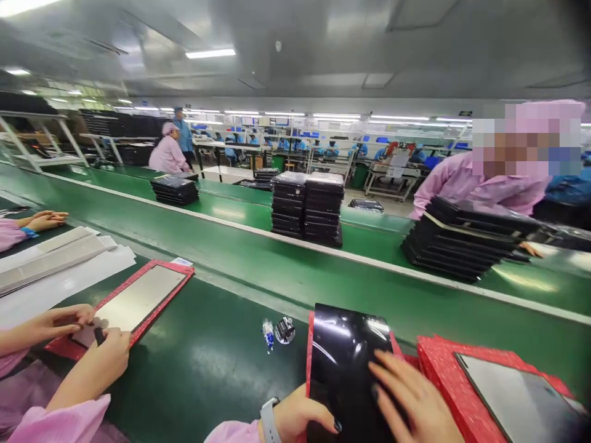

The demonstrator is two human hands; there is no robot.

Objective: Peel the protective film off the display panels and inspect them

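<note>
A glossy black panel (344,363) lies on a red tray (310,344) at the near edge of the green belt. My left hand (300,419), with a watch on its wrist, grips the panel's lower left edge, thumb on top. Flat on the panel's lower right part rests my right hand (415,400), fingers stretched out and apart. Just left of the panel lie a small round metal part (285,330) and a small blue-and-clear piece (268,334).
To my right is a red tray with a grey panel (517,394). At left, a co-worker's hands (87,351) work on another red-framed panel (138,298). Stacks of black trays (307,209) stand on the far belt, and a person in pink (489,184) handles one stack (462,240).
</note>
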